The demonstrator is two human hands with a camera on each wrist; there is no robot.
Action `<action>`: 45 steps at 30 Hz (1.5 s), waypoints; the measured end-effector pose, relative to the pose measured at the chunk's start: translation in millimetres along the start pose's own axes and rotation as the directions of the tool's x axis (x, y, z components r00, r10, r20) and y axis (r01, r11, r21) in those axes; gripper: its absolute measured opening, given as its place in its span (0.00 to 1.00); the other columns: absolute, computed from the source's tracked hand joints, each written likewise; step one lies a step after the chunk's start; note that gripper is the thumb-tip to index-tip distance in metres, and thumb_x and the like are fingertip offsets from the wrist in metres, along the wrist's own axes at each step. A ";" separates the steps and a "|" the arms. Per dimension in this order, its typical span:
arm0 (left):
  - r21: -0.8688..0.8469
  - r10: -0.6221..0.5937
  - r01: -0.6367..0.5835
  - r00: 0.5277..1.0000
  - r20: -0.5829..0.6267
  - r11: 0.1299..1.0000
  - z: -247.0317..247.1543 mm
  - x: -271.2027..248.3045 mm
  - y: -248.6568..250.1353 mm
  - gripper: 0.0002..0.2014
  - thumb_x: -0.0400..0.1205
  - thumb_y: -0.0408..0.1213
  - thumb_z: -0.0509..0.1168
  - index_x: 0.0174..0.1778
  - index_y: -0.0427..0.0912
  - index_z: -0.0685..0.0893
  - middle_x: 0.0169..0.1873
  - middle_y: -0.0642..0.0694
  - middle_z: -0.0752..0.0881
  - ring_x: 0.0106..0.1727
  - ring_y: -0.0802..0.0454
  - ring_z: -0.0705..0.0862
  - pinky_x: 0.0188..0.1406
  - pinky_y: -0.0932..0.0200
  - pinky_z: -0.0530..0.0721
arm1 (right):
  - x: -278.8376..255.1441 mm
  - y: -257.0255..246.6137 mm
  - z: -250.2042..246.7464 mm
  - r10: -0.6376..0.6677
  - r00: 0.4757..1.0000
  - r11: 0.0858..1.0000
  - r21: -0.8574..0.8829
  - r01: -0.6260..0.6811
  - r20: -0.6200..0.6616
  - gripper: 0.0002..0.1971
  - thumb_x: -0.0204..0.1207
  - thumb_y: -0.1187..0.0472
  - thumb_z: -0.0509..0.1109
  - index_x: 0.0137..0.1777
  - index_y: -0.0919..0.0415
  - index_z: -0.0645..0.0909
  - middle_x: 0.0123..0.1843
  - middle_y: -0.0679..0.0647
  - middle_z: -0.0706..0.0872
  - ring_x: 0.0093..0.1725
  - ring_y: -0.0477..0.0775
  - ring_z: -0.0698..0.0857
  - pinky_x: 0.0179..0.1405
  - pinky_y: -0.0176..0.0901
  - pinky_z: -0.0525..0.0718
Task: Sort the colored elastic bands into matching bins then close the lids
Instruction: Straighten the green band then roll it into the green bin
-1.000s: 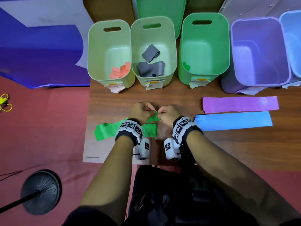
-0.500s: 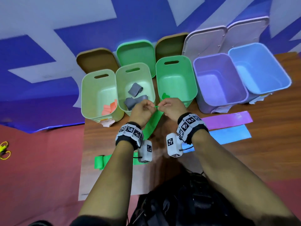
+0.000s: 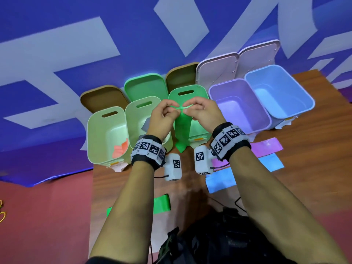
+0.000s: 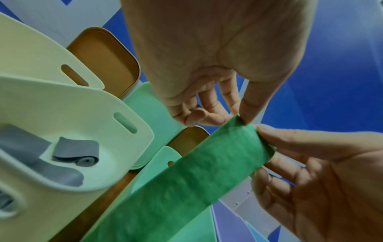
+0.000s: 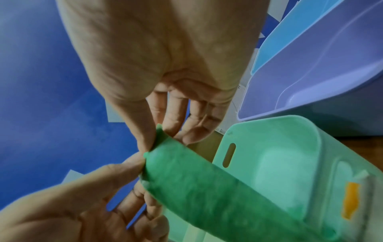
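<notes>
My left hand (image 3: 167, 113) and right hand (image 3: 196, 111) pinch the two top corners of a green elastic band (image 3: 182, 130), raised in front of the green bin (image 3: 190, 115). The band hangs down over that bin's front wall. In the left wrist view the left hand (image 4: 238, 114) pinches one corner of the green band (image 4: 186, 180) between thumb and finger. In the right wrist view the right hand (image 5: 153, 139) pinches the other corner of the band (image 5: 207, 188). Another green band (image 3: 162, 203) lies on the table near me. A purple band (image 3: 268, 147) and a blue band (image 3: 221, 181) lie at right.
Five open bins stand in a row: a pale green bin (image 3: 95, 134) with orange bands (image 3: 120, 150), a pale green bin (image 3: 137, 115) with grey bands (image 4: 76, 152), the green bin, a purple bin (image 3: 238, 103) and a blue bin (image 3: 280, 90). Lids (image 3: 144, 85) lean behind them.
Both hands have lifted the green band off the table, up and away toward the green bin. The head view has tilted upward, showing more of the wall.
</notes>
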State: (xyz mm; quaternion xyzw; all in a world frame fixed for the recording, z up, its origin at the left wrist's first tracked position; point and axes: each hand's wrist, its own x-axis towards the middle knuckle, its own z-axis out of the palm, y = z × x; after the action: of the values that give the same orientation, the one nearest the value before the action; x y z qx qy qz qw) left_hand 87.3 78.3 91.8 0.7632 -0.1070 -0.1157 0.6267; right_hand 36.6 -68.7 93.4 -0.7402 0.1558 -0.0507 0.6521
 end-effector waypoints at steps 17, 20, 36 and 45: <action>-0.023 0.082 -0.081 0.997 0.006 0.996 5.4 16.2 18.1 0.09 0.78 0.25 0.71 0.42 0.45 0.87 0.32 0.52 0.82 0.38 0.56 0.78 0.40 0.67 0.78 | 11.1 -15.3 -9.7 -0.057 0.990 0.996 0.055 0.065 -0.127 0.03 0.78 0.64 0.75 0.49 0.62 0.88 0.38 0.48 0.87 0.35 0.31 0.83 0.39 0.22 0.78; -0.014 0.099 -0.099 0.995 0.022 0.995 7.3 15.1 18.2 0.08 0.79 0.25 0.69 0.43 0.44 0.85 0.30 0.51 0.78 0.36 0.54 0.75 0.38 0.65 0.76 | 9.6 -16.0 -9.0 -0.082 0.989 0.995 0.054 0.089 -0.119 0.02 0.78 0.66 0.74 0.46 0.61 0.88 0.39 0.51 0.88 0.37 0.36 0.84 0.42 0.26 0.80; -0.059 0.020 -0.019 0.999 0.031 0.998 10.3 4.8 11.7 0.05 0.81 0.25 0.69 0.50 0.28 0.87 0.33 0.47 0.85 0.31 0.66 0.80 0.36 0.72 0.78 | 1.9 -5.4 -6.7 -0.101 0.988 0.990 0.089 0.111 -0.117 0.08 0.72 0.73 0.76 0.44 0.59 0.87 0.41 0.50 0.88 0.43 0.45 0.84 0.50 0.34 0.84; -0.089 0.039 -0.037 0.999 0.026 0.995 7.3 5.5 13.6 0.05 0.79 0.22 0.70 0.46 0.35 0.87 0.36 0.46 0.87 0.37 0.60 0.84 0.43 0.66 0.82 | 2.0 -3.8 -3.4 -0.075 0.994 0.989 0.123 0.084 -0.080 0.03 0.77 0.66 0.76 0.45 0.57 0.87 0.38 0.45 0.87 0.41 0.39 0.84 0.45 0.30 0.81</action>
State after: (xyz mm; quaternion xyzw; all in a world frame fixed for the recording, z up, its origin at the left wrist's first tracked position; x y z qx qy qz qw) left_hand 90.0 67.3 103.5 0.7310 -0.1248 -0.1189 0.6602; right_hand 38.1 -72.1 97.4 -0.7008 0.1470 -0.1141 0.6887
